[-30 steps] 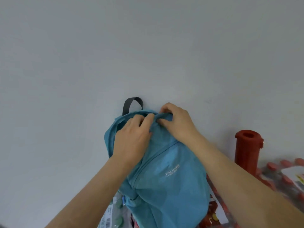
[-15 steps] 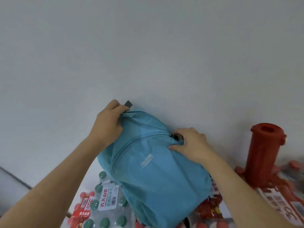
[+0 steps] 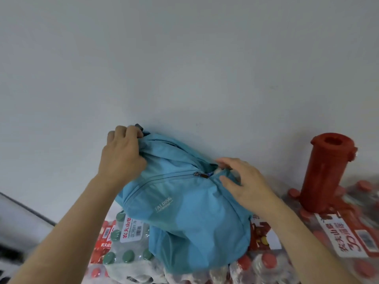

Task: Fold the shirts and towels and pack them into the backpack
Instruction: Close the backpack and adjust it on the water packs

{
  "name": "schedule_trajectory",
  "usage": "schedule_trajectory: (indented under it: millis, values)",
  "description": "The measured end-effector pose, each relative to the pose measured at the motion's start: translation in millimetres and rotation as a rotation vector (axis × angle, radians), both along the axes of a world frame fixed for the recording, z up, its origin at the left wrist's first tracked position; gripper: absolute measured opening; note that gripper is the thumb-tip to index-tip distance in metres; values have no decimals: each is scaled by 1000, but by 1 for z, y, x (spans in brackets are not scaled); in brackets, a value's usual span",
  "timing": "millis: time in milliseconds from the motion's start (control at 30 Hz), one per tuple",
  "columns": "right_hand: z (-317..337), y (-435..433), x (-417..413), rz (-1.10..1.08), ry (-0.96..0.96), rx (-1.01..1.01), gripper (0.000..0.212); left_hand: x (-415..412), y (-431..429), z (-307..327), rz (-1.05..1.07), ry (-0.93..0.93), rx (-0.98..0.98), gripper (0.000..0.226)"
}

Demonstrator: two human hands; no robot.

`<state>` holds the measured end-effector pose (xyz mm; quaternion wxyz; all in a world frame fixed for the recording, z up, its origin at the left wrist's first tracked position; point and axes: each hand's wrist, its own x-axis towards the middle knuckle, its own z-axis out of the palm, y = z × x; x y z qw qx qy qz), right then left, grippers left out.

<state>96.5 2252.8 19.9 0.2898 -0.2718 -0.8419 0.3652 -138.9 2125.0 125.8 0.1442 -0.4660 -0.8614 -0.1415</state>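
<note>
Blue backpack mid-frame, lying front-up and tilted on shrink-wrapped packs of bottled water, top end against white wall. Left hand at upper left corner of backpack, fingers clenched round bunched top fabric, right beside short black loop poking out behind knuckles. Right hand at right side of backpack, at open gap in main zip line: thumb flat on front fabric, other fingers bent over rim of gap, fabric edge pinched loosely between. Something pale inside gap, too small to tell what. Metal zipper pull of front pocket just left of right thumb, not touched; pocket zip closed along its curved line. White printed logo on front panel, letters blurred. Both forearms bare, coming in from bottom corners. Under backpack on left: pack of bottles with green caps, white label with red characters and barcode. Under and to right: packs of bottles with red caps, red-and-white labels. Red plastic cylinder upright at far right, round hole in top, standing on the red-cap packs, near wall, well apart from backpack. Grey surface at lower left edge, blurred, dark line along its upper border.
</note>
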Motion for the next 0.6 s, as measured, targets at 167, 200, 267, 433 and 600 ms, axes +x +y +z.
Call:
schedule_trajectory:
  millis: [167,200,267,433,600]
  values:
    - [3,0,9,12,-137,-52,59,-4,5,5,-31,-167,-126,41]
    - [7,-4,8,-7,-163,-14,62,-8,5,5,-48,-204,-167,33]
    - [17,-20,3,-117,-170,124,63,-9,5,10,-131,-174,-243,18]
    - [61,-88,-24,-13,-5,-57,85,20,17,53,-333,-271,-241,20]
    - [97,-100,-26,118,112,-315,122,61,28,97,-330,-887,67,48]
